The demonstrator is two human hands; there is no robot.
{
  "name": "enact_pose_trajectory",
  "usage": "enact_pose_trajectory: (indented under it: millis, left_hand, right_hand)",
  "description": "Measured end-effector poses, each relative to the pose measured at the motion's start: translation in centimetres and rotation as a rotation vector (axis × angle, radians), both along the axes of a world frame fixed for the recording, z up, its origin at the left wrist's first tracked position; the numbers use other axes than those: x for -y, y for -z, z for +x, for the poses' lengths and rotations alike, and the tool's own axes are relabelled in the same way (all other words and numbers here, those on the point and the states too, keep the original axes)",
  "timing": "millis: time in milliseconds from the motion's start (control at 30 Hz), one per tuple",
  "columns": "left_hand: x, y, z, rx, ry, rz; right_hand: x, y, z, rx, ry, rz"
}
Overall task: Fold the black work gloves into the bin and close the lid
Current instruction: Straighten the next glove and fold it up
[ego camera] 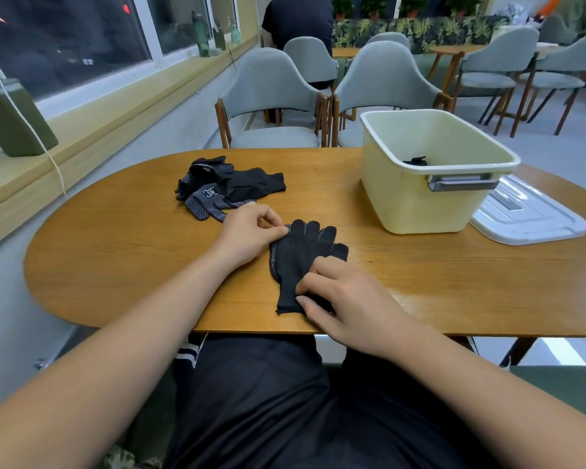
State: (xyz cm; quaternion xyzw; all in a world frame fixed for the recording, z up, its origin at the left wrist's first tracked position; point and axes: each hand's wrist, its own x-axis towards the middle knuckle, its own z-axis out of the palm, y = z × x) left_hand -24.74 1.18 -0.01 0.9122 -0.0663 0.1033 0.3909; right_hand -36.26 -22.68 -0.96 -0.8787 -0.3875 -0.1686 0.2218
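Glove (295, 257) flat, fingers (322, 266) pinching it (both ends)

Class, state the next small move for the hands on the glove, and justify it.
Probably fold the glove in half, fingertips toward cuff: the left hand pinches its fingertip end, the right hand grips the cuff, and it lies flat outside the bin.

A wooden desk (122, 252) with rounded ends spans the middle of the frame. One black glove (298, 252) lies flat near its front edge at centre, fingers pointing away, and a loose heap of gloves (224, 187), black with white dots, lies further back, left of centre. At the right stands an open pale yellow bin (416, 204) with a grey handle, and a white lid (535, 221) lies flat just beside it, far right.
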Motion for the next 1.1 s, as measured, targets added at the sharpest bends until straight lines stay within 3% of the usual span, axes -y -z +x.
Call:
enact_pose_trajectory:
  millis: [400, 500, 667, 900, 1100]
  left_hand:
    - [-2.0, -0.8, -1.0, -0.001, -0.006, -0.344]
    - [-2.0, -0.5, -0.8, -0.028, -0.017, -0.293]
    - [-1.6, 0.2, -0.1, 0.033, -0.059, 0.005]
    - [-1.4, 0.2, -0.3, 0.048, -0.034, 0.072]
    - [-1.1, -0.4, -0.7, 0.065, -0.073, -0.014]
  right_hand:
    - [0.2, 0.0, 0.1, -0.006, -0.01, 0.032]
    - [0.2, 0.0, -0.1, -0.002, -0.005, 0.033]
    - [0.2, 0.0, -0.1, 0.006, -0.013, 0.012]
    - [0.3, 0.0, 0.0, -0.019, -0.016, 0.026]
    - [0.2, 0.0, 0.1, -0.025, -0.022, 0.031]
